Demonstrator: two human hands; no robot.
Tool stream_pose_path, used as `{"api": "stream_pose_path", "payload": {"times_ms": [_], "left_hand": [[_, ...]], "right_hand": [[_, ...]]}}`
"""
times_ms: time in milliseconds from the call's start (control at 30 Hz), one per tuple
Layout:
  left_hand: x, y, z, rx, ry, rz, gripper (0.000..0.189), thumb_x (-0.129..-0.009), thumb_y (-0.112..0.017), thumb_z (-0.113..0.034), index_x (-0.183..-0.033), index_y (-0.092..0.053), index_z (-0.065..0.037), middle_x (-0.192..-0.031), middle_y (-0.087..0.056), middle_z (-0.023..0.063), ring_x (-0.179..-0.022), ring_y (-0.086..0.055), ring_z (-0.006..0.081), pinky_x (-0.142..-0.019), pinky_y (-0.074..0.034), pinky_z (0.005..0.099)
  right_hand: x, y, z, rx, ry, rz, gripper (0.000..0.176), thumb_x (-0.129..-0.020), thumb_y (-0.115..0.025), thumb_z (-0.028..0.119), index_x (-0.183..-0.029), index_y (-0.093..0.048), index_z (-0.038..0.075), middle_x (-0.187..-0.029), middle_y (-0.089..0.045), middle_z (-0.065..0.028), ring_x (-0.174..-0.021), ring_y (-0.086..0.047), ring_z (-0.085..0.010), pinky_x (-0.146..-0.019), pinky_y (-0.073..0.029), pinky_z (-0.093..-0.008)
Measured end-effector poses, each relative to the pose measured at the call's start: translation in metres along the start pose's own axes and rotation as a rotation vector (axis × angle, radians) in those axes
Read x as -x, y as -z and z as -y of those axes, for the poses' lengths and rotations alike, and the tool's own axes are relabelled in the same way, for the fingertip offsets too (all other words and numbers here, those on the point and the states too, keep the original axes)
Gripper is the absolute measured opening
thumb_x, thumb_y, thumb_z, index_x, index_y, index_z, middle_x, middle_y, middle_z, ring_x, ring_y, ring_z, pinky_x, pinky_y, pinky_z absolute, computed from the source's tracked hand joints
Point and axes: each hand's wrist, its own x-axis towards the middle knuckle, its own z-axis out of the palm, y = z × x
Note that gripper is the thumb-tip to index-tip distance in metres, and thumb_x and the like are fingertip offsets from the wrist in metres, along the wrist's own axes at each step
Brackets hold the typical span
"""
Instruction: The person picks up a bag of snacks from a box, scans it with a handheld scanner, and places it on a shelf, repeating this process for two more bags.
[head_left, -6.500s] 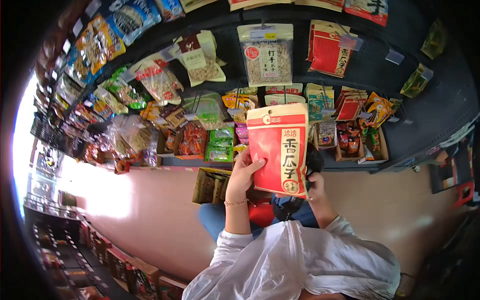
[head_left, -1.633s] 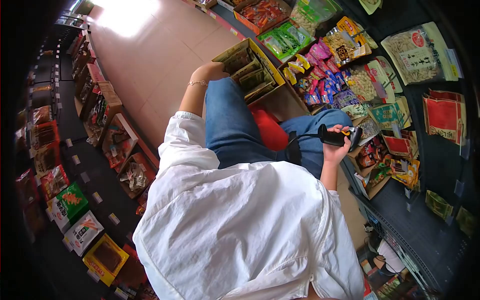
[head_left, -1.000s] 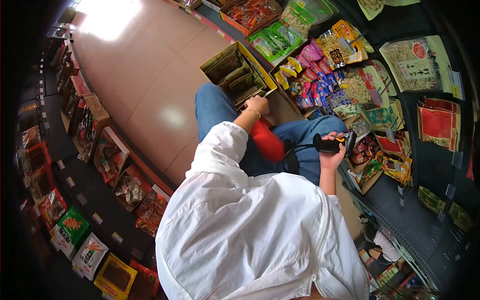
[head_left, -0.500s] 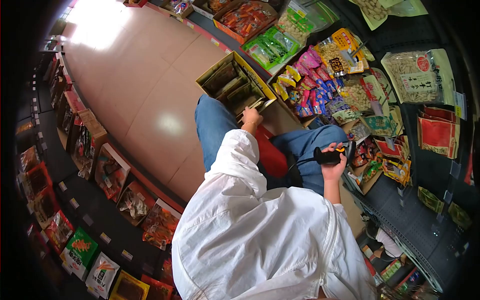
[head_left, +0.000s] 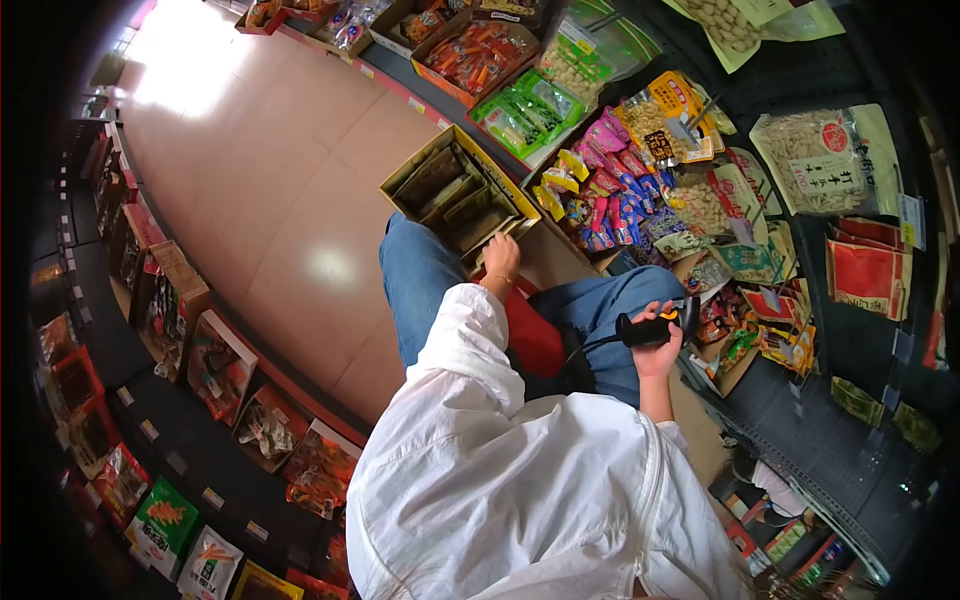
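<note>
My left hand (head_left: 502,256) is at the near edge of a yellow-rimmed carton (head_left: 402,182), its fingers bent round the edge of a flat packet (head_left: 488,232). Several dark flat packets (head_left: 440,185) stand inside this carton, which sits by my left knee. Over my right knee, my right hand (head_left: 655,350) is wrapped round a black handheld device (head_left: 645,328) with an orange part, which looks like a scanner.
Shelves with candy (head_left: 615,200), nut bags (head_left: 815,160) and red packets (head_left: 868,270) rise on the right. Tiled floor (head_left: 290,200) lies to the left, with another shelf row (head_left: 170,420) of bagged snacks beyond. A red object (head_left: 535,335) is between my legs.
My left hand has shifted slightly down, to the carton's near edge. The carton and shelves sit a little lower or further left in view. My right hand still holds the device.
</note>
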Motion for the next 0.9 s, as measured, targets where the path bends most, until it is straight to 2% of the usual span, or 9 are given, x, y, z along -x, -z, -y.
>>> {"api": "stream_pose_path", "payload": {"times_ms": [133, 200, 333, 367, 500, 633, 667, 767, 900], "left_hand": [[-0.008, 0.022, -0.008, 0.09, -0.25, -0.105, 0.021, -0.07, -0.051, -0.005, -0.09, -0.049, -0.002, -0.089, -0.052, 0.0113, -0.085, -0.054, 0.0261, -0.066, -0.047, 0.0364], [-0.007, 0.044, -0.018, 0.159, -0.224, -0.068, 0.021, -0.069, -0.05, -0.003, -0.09, -0.048, -0.003, -0.09, -0.052, 0.0123, -0.086, -0.054, 0.0269, -0.069, -0.047, 0.0366], [0.002, 0.093, -0.043, 0.328, -0.28, -0.081, 0.05, -0.069, -0.049, 0.0, -0.117, -0.036, -0.004, -0.092, -0.052, 0.014, -0.087, -0.053, 0.0281, -0.07, -0.047, 0.0357], [0.008, 0.112, -0.05, 0.297, -0.279, -0.046, 0.062, -0.07, -0.048, 0.0, -0.126, -0.024, -0.005, -0.091, -0.052, 0.014, -0.086, -0.054, 0.028, -0.069, -0.047, 0.0355], [0.023, 0.132, -0.061, 0.31, -0.346, -0.074, 0.045, -0.061, -0.049, 0.004, -0.105, -0.051, -0.004, -0.092, -0.055, 0.0152, -0.086, -0.053, 0.0326, -0.074, -0.044, 0.0389], [0.05, 0.196, -0.077, 0.666, -0.413, -0.138, 0.042, -0.058, -0.05, 0.005, -0.099, -0.055, -0.002, -0.097, -0.055, 0.017, -0.091, -0.05, 0.0351, -0.077, -0.043, 0.0373], [0.051, 0.201, -0.081, 0.71, -0.49, -0.156, 0.04, -0.063, -0.051, 0.006, -0.103, -0.053, -0.001, -0.094, -0.058, 0.014, -0.086, -0.056, 0.0292, -0.074, -0.044, 0.0334], [0.069, 0.226, -0.102, 1.474, -0.534, 0.38, 0.032, -0.076, -0.05, 0.004, -0.109, -0.048, 0.003, -0.096, -0.058, 0.0063, -0.086, -0.056, 0.01, -0.074, -0.044, 0.0227], [0.104, 0.271, -0.123, 1.963, -0.586, 0.731, 0.039, -0.074, -0.054, 0.004, -0.112, -0.045, 0.003, -0.101, -0.057, 0.0086, -0.089, -0.056, 0.0122, -0.077, -0.044, 0.0224]], "right_hand": [[-0.001, 0.0, 0.0, 0.003, -0.007, 0.004, 0.035, -0.069, -0.055, 0.013, -0.103, -0.053, 0.014, -0.102, -0.048, -0.0083, -0.086, -0.048, -0.0175, -0.084, -0.036, -0.0328], [-0.001, 0.001, 0.001, 0.01, -0.016, 0.024, 0.035, -0.068, -0.055, 0.013, -0.104, -0.053, 0.014, -0.102, -0.048, -0.0083, -0.086, -0.048, -0.0175, -0.084, -0.036, -0.0329], [0.0, 0.003, 0.003, 0.011, -0.005, 0.029, 0.036, -0.068, -0.055, 0.014, -0.104, -0.053, 0.015, -0.103, -0.048, -0.0081, -0.086, -0.048, -0.0174, -0.084, -0.036, -0.0334], [0.0, 0.003, 0.002, 0.004, 0.002, 0.032, 0.036, -0.068, -0.054, 0.015, -0.104, -0.052, 0.015, -0.103, -0.047, -0.0081, -0.086, -0.048, -0.0174, -0.084, -0.037, -0.0335], [0.002, 0.004, -0.001, -0.021, 0.014, 0.07, 0.037, -0.069, -0.052, 0.015, -0.105, -0.052, 0.015, -0.107, -0.046, -0.0103, -0.086, -0.049, -0.0181, -0.083, -0.038, -0.0352], [-0.002, 0.011, 0.0, 0.014, 0.041, 0.119, 0.041, -0.07, -0.049, 0.015, -0.11, -0.05, 0.014, -0.121, -0.04, -0.0153, -0.086, -0.051, -0.0193, -0.083, -0.039, -0.0354], [-0.002, 0.011, -0.002, 0.042, 0.044, 0.126, 0.043, -0.071, -0.049, 0.017, -0.114, -0.048, 0.014, -0.122, -0.039, -0.0157, -0.087, -0.05, -0.0188, -0.083, -0.039, -0.0349], [0.002, 0.003, -0.002, 0.055, -0.036, 0.183, 0.045, -0.073, -0.049, 0.018, -0.117, -0.045, 0.014, -0.123, -0.039, -0.0155, -0.092, -0.049, -0.0197, -0.083, -0.039, -0.0348], [0.01, 0.0, -0.008, 0.073, 0.025, 0.202, 0.042, -0.077, -0.05, 0.023, -0.116, -0.044, 0.011, -0.107, -0.049, -0.0126, -0.09, -0.049, -0.0239, -0.081, -0.04, -0.0377]]}}
